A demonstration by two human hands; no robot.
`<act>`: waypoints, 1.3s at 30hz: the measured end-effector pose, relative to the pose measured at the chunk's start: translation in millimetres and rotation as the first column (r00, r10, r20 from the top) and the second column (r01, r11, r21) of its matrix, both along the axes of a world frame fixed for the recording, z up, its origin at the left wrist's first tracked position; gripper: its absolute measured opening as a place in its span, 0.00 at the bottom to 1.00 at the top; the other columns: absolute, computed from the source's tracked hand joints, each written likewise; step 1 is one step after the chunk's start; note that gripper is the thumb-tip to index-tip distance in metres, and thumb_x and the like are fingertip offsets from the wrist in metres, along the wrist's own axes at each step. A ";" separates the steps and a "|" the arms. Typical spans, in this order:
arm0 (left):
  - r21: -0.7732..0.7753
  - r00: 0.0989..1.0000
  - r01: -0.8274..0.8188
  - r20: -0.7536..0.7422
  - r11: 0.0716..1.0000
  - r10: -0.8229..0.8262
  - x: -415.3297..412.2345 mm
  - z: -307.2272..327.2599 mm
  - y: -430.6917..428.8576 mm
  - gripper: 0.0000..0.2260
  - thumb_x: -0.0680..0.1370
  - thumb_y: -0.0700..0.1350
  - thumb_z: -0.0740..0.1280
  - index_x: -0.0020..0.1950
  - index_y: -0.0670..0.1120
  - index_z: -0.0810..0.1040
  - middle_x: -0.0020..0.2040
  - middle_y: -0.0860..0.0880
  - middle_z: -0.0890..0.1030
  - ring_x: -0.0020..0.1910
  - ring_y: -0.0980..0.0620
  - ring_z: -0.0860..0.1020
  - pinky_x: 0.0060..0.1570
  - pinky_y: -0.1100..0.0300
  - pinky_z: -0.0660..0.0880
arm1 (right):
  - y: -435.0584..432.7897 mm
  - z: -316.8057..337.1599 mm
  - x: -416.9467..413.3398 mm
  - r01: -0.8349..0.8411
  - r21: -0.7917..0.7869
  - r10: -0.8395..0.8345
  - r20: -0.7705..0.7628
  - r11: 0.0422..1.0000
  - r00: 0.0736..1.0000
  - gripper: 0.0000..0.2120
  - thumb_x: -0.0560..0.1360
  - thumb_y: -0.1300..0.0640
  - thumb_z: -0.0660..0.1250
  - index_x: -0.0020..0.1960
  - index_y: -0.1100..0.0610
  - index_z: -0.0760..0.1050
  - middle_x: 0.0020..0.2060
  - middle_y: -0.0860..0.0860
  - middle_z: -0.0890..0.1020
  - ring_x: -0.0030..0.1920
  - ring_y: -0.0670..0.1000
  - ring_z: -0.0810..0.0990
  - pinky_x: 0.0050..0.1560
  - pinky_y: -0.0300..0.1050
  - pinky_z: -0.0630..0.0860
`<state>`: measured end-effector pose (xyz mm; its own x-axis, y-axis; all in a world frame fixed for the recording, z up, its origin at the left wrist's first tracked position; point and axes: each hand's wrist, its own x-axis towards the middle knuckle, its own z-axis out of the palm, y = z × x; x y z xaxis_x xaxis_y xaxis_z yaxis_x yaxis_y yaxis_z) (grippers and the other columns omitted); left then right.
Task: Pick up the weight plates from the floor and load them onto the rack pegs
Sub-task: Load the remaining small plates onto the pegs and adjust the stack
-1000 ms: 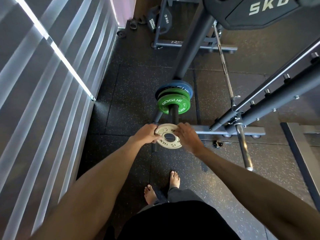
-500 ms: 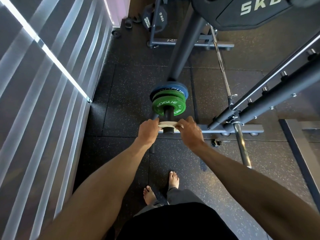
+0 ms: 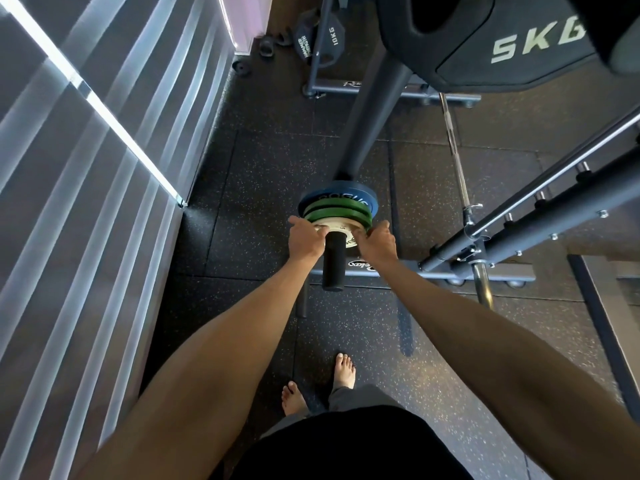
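Note:
A small white weight plate (image 3: 341, 227) sits on the black rack peg (image 3: 334, 259), pressed against two green plates (image 3: 337, 211) and a blue plate (image 3: 337, 195) behind them. My left hand (image 3: 306, 237) grips the white plate's left edge. My right hand (image 3: 375, 241) grips its right edge. The peg's free end sticks out toward me between my wrists. Part of the white plate is hidden by my fingers.
A large black plate marked SKG (image 3: 512, 46) hangs at the top right. A barbell (image 3: 460, 181) and the rack frame (image 3: 540, 216) lie to the right. A slatted wall (image 3: 86, 202) runs along the left. A 10KG plate (image 3: 322, 39) stands on a far stand. My bare feet (image 3: 318, 382) stand on the rubber floor.
Both hands slid the white plate along the peg, from its tip up against the green plates. The peg's end now shows in front of my hands.

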<state>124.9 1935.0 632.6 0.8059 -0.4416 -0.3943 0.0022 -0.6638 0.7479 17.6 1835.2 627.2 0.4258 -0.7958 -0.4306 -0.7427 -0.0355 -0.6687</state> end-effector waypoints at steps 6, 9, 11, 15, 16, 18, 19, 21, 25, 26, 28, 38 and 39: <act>-0.015 0.998 -0.027 -0.051 1.000 0.026 18.4 -0.6 -19.6 0.26 0.77 0.43 0.70 0.65 0.35 0.59 0.67 0.33 0.71 0.64 0.38 0.73 0.63 0.50 0.73 | -19.3 -1.8 17.9 -0.005 0.032 0.005 -0.005 0.999 1.000 0.26 0.79 0.45 0.65 0.64 0.63 0.63 0.59 0.62 0.77 0.56 0.62 0.80 0.54 0.56 0.79; 0.016 0.999 -0.018 -0.037 1.000 0.019 22.6 0.1 -26.1 0.26 0.77 0.43 0.70 0.66 0.35 0.59 0.67 0.33 0.70 0.64 0.37 0.74 0.63 0.48 0.73 | -27.6 -0.3 22.5 -0.029 0.058 0.031 -0.029 0.998 0.999 0.25 0.79 0.46 0.65 0.65 0.63 0.62 0.60 0.63 0.77 0.52 0.62 0.83 0.52 0.60 0.81; 0.036 1.000 -0.007 -0.024 0.999 0.008 22.9 0.0 -27.6 0.26 0.77 0.44 0.70 0.66 0.35 0.59 0.66 0.33 0.71 0.63 0.36 0.74 0.62 0.47 0.73 | -31.2 -0.3 22.9 -0.062 0.043 0.064 -0.063 0.997 0.996 0.26 0.80 0.47 0.65 0.67 0.64 0.61 0.61 0.63 0.76 0.55 0.63 0.81 0.54 0.58 0.81; 0.087 1.000 0.021 -0.019 0.996 -0.019 20.6 4.7 -23.9 0.27 0.78 0.47 0.68 0.68 0.36 0.58 0.66 0.34 0.72 0.63 0.37 0.75 0.61 0.47 0.74 | -32.9 4.1 22.3 -0.098 0.069 0.104 -0.090 0.993 0.991 0.31 0.79 0.44 0.65 0.70 0.64 0.58 0.65 0.64 0.74 0.60 0.65 0.78 0.50 0.61 0.82; 0.102 0.999 0.037 -0.011 0.994 -0.036 21.6 7.6 -23.1 0.28 0.78 0.48 0.68 0.69 0.36 0.58 0.66 0.34 0.72 0.63 0.37 0.75 0.61 0.47 0.74 | -33.3 7.8 22.7 -0.120 0.075 0.127 -0.105 0.990 0.986 0.33 0.79 0.44 0.64 0.73 0.64 0.56 0.66 0.64 0.73 0.61 0.66 0.77 0.47 0.59 0.82; 0.124 0.998 0.059 0.021 0.991 -0.062 24.8 14.6 -22.0 0.29 0.78 0.49 0.68 0.70 0.37 0.59 0.65 0.35 0.74 0.60 0.36 0.77 0.59 0.45 0.76 | -33.3 15.3 23.1 -0.181 0.033 0.184 -0.166 0.983 0.969 0.34 0.80 0.45 0.63 0.75 0.64 0.56 0.67 0.64 0.73 0.64 0.66 0.76 0.52 0.58 0.81; 0.136 0.997 0.061 0.041 0.989 -0.067 26.2 17.8 -20.6 0.28 0.78 0.50 0.67 0.70 0.37 0.60 0.64 0.36 0.75 0.56 0.36 0.79 0.56 0.44 0.78 | -32.4 21.0 23.1 -0.214 -0.008 0.208 -0.205 0.977 0.956 0.32 0.80 0.47 0.63 0.75 0.64 0.58 0.67 0.64 0.73 0.65 0.65 0.75 0.57 0.57 0.78; 0.161 0.991 0.079 0.094 0.984 -0.094 28.1 27.4 -16.5 0.23 0.77 0.49 0.65 0.66 0.37 0.67 0.58 0.37 0.79 0.51 0.38 0.82 0.51 0.45 0.80 | -26.7 35.1 23.4 -0.274 -0.083 0.247 -0.249 0.958 0.937 0.27 0.80 0.49 0.62 0.72 0.64 0.65 0.66 0.64 0.76 0.64 0.65 0.76 0.60 0.54 0.74; 0.102 0.973 0.100 0.199 0.990 -0.119 26.8 69.1 -6.8 0.14 0.76 0.46 0.64 0.51 0.36 0.77 0.45 0.39 0.83 0.40 0.42 0.81 0.43 0.51 0.79 | -4.2 77.4 22.8 -0.348 -0.181 0.314 -0.189 0.920 0.930 0.21 0.79 0.53 0.61 0.68 0.62 0.70 0.64 0.63 0.77 0.62 0.64 0.77 0.59 0.52 0.74; 0.062 0.971 0.102 0.211 0.993 -0.113 26.9 82.9 -4.5 0.13 0.76 0.46 0.64 0.48 0.36 0.77 0.43 0.39 0.83 0.39 0.42 0.82 0.42 0.49 0.81 | 1.8 91.0 21.7 -0.349 -0.218 0.318 -0.165 0.911 0.934 0.20 0.79 0.53 0.61 0.66 0.62 0.71 0.62 0.63 0.78 0.61 0.65 0.78 0.58 0.52 0.74; -0.017 0.963 0.122 0.242 0.992 -0.115 26.3 114.0 2.6 0.10 0.75 0.47 0.64 0.43 0.39 0.78 0.39 0.41 0.84 0.38 0.42 0.83 0.43 0.45 0.82 | 16.7 123.4 17.8 -0.356 -0.300 0.333 -0.125 0.885 0.934 0.17 0.80 0.52 0.61 0.62 0.64 0.74 0.59 0.64 0.79 0.60 0.65 0.78 0.57 0.53 0.75; -0.370 0.867 0.133 0.493 0.919 0.073 -1.1 333.4 52.0 0.06 0.79 0.43 0.65 0.43 0.45 0.78 0.41 0.46 0.83 0.36 0.46 0.84 0.45 0.47 0.82 | 98.0 324.6 -7.3 -0.256 -0.598 0.410 0.134 0.760 0.902 0.14 0.79 0.53 0.60 0.56 0.61 0.78 0.54 0.60 0.83 0.57 0.63 0.80 0.55 0.54 0.76; -0.409 0.865 0.130 0.493 0.903 0.098 -1.8 349.7 53.9 0.05 0.79 0.43 0.66 0.43 0.45 0.77 0.42 0.45 0.83 0.37 0.46 0.84 0.46 0.47 0.82 | 101.7 343.9 -12.4 -0.218 -0.619 0.406 0.179 0.754 0.896 0.14 0.80 0.53 0.60 0.56 0.61 0.78 0.53 0.60 0.83 0.56 0.63 0.80 0.55 0.54 0.77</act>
